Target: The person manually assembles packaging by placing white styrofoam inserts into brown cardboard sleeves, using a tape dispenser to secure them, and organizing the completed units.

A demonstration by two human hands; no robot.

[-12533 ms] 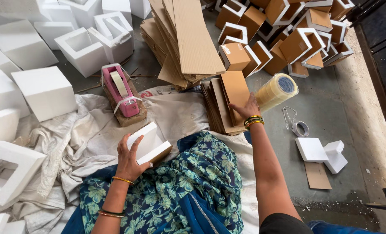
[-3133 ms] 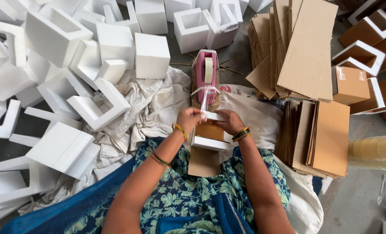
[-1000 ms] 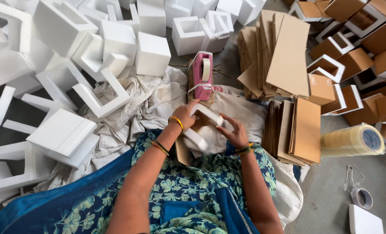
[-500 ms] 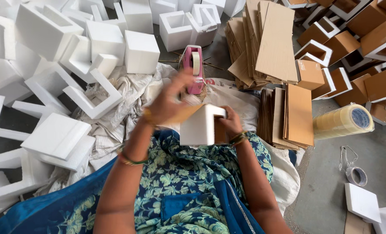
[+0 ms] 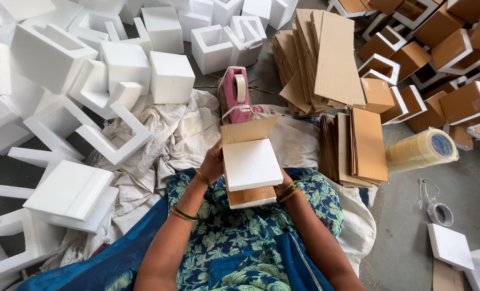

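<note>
A white foam block (image 5: 251, 164) lies against a brown cardboard sheet (image 5: 247, 131), held up over my lap. My left hand (image 5: 213, 163) grips the left edge of the block and cardboard. My right hand (image 5: 284, 183) is mostly hidden behind the block and supports its lower right side; only the wrist with bangles shows. The cardboard sticks out above and below the foam. Just beyond it stands a pink tape dispenser (image 5: 235, 95) on the white cloth (image 5: 170, 129).
White foam pieces (image 5: 89, 81) crowd the left and back. A stack of flat cardboard sheets (image 5: 353, 145) lies to the right, another pile (image 5: 321, 56) behind it. Wrapped foam blocks (image 5: 445, 59) fill the back right. Clear tape rolls (image 5: 420, 151) and a smaller roll (image 5: 439, 214) rest on the floor.
The foam block has been turned so its flat face points up against the cardboard. My left hand moved from above the block down to its left edge.
</note>
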